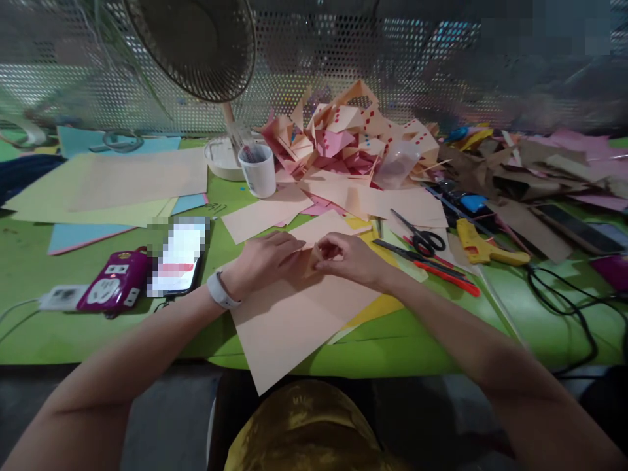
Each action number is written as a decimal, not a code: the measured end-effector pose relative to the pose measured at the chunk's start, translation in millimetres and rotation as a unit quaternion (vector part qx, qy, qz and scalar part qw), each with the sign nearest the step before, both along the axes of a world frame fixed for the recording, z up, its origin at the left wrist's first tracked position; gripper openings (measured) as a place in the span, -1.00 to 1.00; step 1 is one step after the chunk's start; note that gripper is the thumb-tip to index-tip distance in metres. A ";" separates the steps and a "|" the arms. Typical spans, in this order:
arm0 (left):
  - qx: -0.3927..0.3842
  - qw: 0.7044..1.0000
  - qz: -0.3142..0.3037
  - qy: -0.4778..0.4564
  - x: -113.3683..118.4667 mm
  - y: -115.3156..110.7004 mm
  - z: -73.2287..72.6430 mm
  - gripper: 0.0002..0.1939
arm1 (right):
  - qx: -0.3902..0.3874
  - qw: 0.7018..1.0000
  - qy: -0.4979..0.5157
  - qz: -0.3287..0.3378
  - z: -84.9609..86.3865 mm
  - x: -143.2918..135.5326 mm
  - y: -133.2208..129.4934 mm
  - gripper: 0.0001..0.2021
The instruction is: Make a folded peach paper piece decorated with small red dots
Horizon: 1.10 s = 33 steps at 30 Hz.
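In the middle of the table, both hands meet at a small folded piece of peach paper point(310, 263). My right hand point(352, 258) pinches it between thumb and curled fingers. From the other side my left hand point(265, 261), with a pale band point(223, 290) on the wrist, closes its fingers at the paper's left end; its fingertips are partly hidden. Beneath them lies a large peach sheet point(299, 320), turned at an angle, with its near corner hanging over the table's front edge. Yellow paper point(377, 311) shows under its right side.
Right of my hands lie black scissors point(424, 241), a red-handled cutter point(449, 278) and a yellow glue gun point(485, 245). To the left are a phone point(179, 255) and a purple power strip point(116, 281). Behind stand a white cup point(258, 171), a fan point(196, 39) and heaped folded paper point(343, 137).
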<state>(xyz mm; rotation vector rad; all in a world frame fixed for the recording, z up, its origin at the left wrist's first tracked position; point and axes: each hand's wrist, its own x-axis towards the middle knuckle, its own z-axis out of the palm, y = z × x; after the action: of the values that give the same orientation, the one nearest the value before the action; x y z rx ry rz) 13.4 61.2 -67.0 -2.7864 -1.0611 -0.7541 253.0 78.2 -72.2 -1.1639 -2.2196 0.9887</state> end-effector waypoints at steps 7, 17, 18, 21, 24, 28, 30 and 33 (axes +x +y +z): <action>-0.035 0.998 0.012 0.055 9.3 -18.8 7.5 -0.60 | -0.054 0.997 0.052 0.014 -0.7 0.6 -2.0 -0.84; -0.102 0.992 -0.012 0.067 7.5 -14.5 8.9 -0.72 | -0.175 0.972 0.158 0.022 -0.8 2.3 1.3 -0.69; -0.101 0.992 -0.019 0.066 7.2 -14.4 9.3 -0.71 | -0.185 0.968 0.166 0.019 -2.7 2.4 2.5 -0.67; -0.100 0.993 -0.023 0.060 6.5 -13.7 8.1 -0.74 | -0.196 0.966 0.171 -0.001 -8.0 1.6 4.5 -0.62; -0.095 0.994 -0.026 0.053 6.8 -13.7 5.3 -0.76 | -0.179 0.970 0.161 -0.028 -8.5 -0.7 2.8 -0.60; -0.068 0.997 -0.004 0.042 8.1 -15.7 1.9 -0.76 | -0.136 0.982 0.113 -0.058 -0.3 -4.2 -3.2 -0.60; -0.055 0.998 -0.004 0.039 8.5 -16.9 1.2 -0.79 | -0.111 0.988 0.084 -0.063 3.9 -5.5 -6.1 -0.63; -0.038 0.997 -0.029 0.059 8.1 -18.0 1.9 -0.77 | -0.070 0.994 0.044 -0.074 6.2 -7.2 -9.3 -0.71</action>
<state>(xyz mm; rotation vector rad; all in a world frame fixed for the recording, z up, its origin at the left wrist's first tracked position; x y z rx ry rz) 21.5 43.2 -65.1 -2.8950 -1.0137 -0.5561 245.8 68.9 -66.0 -1.2996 -1.9896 1.1262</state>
